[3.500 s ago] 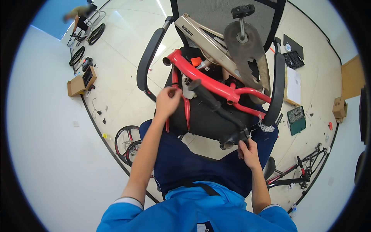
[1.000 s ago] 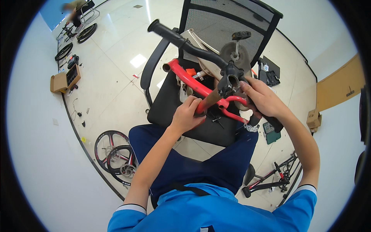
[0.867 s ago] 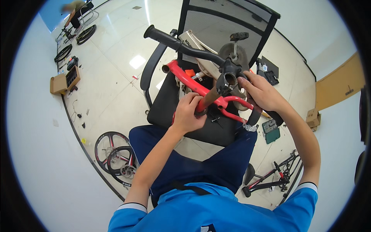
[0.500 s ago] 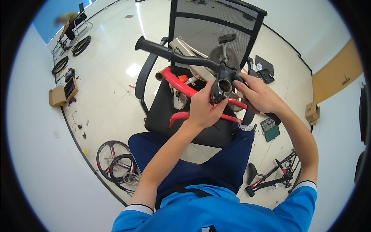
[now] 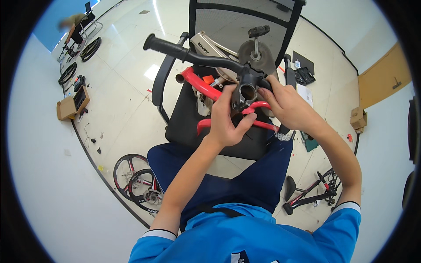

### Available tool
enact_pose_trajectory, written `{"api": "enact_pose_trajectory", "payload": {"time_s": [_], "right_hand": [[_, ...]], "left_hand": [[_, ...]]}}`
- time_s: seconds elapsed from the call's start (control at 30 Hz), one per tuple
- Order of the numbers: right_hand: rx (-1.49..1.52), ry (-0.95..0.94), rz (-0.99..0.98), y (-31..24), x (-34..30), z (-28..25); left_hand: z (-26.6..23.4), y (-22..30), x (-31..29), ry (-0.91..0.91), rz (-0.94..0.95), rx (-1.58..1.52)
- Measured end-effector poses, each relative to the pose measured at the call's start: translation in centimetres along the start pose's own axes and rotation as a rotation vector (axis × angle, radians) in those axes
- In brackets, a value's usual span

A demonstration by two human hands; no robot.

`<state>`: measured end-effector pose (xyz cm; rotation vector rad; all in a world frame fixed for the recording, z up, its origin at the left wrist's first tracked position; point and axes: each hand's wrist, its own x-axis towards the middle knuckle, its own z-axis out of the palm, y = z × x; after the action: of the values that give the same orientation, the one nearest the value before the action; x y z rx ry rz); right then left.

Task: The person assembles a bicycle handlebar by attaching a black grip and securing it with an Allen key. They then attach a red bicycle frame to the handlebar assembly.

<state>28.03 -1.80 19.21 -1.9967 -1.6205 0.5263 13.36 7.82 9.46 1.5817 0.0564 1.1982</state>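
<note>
A black bicycle handlebar [image 5: 210,60] with a rubber grip points up and left above the chair. Its stem [image 5: 248,87] shows the round clamp hole facing me. My left hand [image 5: 226,118] is closed around the stem's lower left side, thumb out below it. On the other side my right hand [image 5: 287,103] grips the handlebar close to the stem; its fingertips are partly hidden. Beneath them a red bicycle frame [image 5: 202,85] lies on the black chair seat [image 5: 184,120], near a pale printed part [image 5: 206,46] and a crank with a pedal [image 5: 258,31].
The mesh chair back [image 5: 237,22] rises beyond the parts, and an armrest [image 5: 161,83] stands on the left. Wheels [image 5: 142,186] lie at lower left, a dark bicycle frame [image 5: 311,193] at lower right. An open tool case [image 5: 304,76] is at right. A person [image 5: 79,26] works far left.
The handlebar and stem have shifted slightly left and down, with the stem tilted a little differently. My left thumb has moved lower, away from the clamp; my right hand stays by the stem.
</note>
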Motion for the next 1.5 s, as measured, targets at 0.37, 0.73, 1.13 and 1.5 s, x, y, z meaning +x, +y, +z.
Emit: {"api": "enact_pose_trajectory", "payload": {"time_s": [0.37,0.73,1.13,1.5], "right_hand": [[0.912,-0.398,0.389,-3.2,-1.4,0.5],[0.332,-0.288,-0.050,1.1,2.2,0.0],[0.686,-0.491,0.263,-0.9,3.2,-0.2],[0.926,-0.404,0.425,-4.8,2.9,1.6]], "left_hand": [[-1.8,1.6,0.4,0.276,0.032,0.148],[-0.6,0.6,1.7,0.292,0.118,0.563],[-3.5,2.2,4.1,0.132,-0.257,0.239],[-5.2,5.1,6.1,0.002,-0.171,0.771]]}}
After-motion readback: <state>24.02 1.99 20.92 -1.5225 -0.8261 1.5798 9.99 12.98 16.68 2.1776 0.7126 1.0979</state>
